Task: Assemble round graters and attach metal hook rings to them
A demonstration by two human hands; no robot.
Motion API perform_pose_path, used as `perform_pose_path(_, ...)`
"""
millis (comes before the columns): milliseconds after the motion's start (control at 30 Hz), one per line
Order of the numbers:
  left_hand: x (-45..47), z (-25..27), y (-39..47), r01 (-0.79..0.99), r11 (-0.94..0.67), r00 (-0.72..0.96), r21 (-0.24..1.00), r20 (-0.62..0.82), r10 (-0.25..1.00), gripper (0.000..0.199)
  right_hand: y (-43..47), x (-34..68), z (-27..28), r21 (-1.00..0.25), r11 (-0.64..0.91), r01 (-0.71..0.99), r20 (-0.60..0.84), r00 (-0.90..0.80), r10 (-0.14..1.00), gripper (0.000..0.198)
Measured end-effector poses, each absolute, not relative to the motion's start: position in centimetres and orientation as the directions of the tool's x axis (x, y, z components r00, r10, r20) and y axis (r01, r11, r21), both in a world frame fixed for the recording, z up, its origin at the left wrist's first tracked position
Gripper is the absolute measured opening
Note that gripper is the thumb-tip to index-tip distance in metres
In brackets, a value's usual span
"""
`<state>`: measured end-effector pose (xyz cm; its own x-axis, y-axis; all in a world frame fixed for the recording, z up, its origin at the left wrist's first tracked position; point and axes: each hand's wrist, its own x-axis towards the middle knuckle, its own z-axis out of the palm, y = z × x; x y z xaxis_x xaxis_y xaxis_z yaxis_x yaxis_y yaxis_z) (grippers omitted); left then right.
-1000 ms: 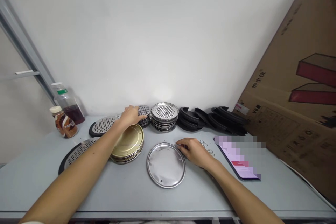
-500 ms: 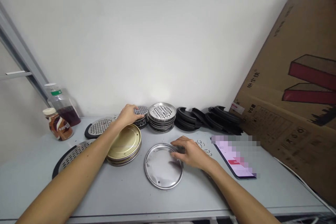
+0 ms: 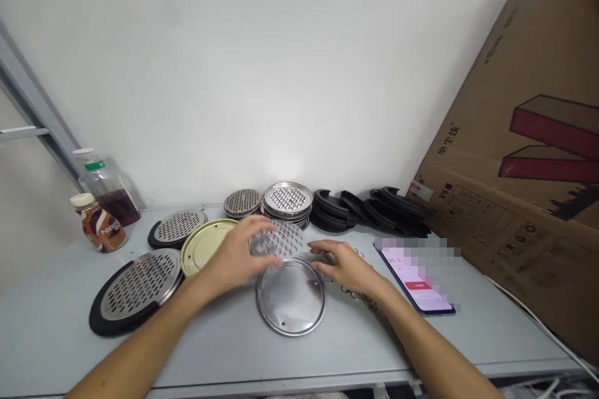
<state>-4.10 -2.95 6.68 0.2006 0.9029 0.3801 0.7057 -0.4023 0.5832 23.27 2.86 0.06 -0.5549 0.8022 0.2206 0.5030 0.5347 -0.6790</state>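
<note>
My left hand [image 3: 243,252] grips the left side of a perforated metal grater disc [image 3: 282,238], which is a little blurred by motion. The disc hangs above the far edge of a round silver lid [image 3: 291,299] lying on the table. Beside the lid's right rim is my right hand [image 3: 344,265], its thumb and fingers apart, with nothing visible between them. Behind the left hand a gold lid [image 3: 210,243] tops a stack, partly covered by that hand. Two stacks of grater discs stand at the back, a dull one [image 3: 242,201] and a shiny one [image 3: 287,198].
Two graters with black rims [image 3: 140,283] lie at left, near a coffee bottle [image 3: 99,224] and a jug of dark liquid [image 3: 119,199]. Black curved rims [image 3: 397,209] are piled behind. Small metal rings [image 3: 354,294], a phone [image 3: 416,283] and a large cardboard box [image 3: 528,199] are on the right.
My left hand has taken a grater disc from the dull stack at the back and brought it forward and right, over the silver lid. My right hand has barely moved.
</note>
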Motion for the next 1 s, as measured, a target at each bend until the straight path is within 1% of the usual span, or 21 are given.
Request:
perform_pose_path(67,-2.6,4.3,-4.2,0.642,-0.433,0.279,0.633,0.333,0.901,0.048,3.2,23.7,0.0,-0.758,0.482,0.439,0.203,-0.543,0.815,0.041)
perform_pose_path(133,-1.7,2.2,-5.0,0.608,-0.445,0.338,0.657,0.293,0.894,0.052,3.4,24.0,0.1,-0.834,0.413,0.365,0.163,-0.553,0.817,0.041)
perform_pose_path(233,-1.5,0.3,-5.4,0.593,-0.461,0.399,0.66,0.256,0.88,0.064,3.1,23.9,0.5,-0.882,0.351,0.315,0.109,-0.587,0.802,0.038)
perform_pose_path(333,-1.8,-0.4,-5.6,0.602,-0.444,0.417,0.663,0.213,0.884,0.079,2.4,23.5,1.2,-0.842,0.411,0.349,0.111,-0.634,0.765,0.038)
perform_pose_path(467,-2.0,-0.7,-5.6,0.606,-0.417,0.42,0.677,0.173,0.891,0.097,1.6,23.0,1.6,-0.739,0.572,0.357,0.164,-0.728,0.666,0.063)
perform_pose_path(567,-2.1,-0.8,-5.5,0.599,-0.421,0.431,0.681,0.169,0.886,0.102,1.4,22.9,1.5,-0.695,0.636,0.335,0.185,-0.772,0.608,0.076)
perform_pose_path(667,-2.1,-0.6,-5.5,0.58,-0.43,0.448,0.691,0.17,0.878,0.104,1.3,22.9,1.4,-0.68,0.641,0.355,0.159,-0.782,0.602,0.082)
perform_pose_path(800,-2.3,-0.2,-5.4,0.566,-0.433,0.473,0.702,0.153,0.868,0.105,1.2,22.9,1.6,-0.674,0.632,0.382,0.121,-0.788,0.604,0.082)
perform_pose_path(1000,-2.7,0.0,-5.2,0.553,-0.445,0.483,0.704,0.165,0.86,0.106,1.2,23.0,1.5,-0.669,0.626,0.4,0.121,-0.773,0.623,0.076)
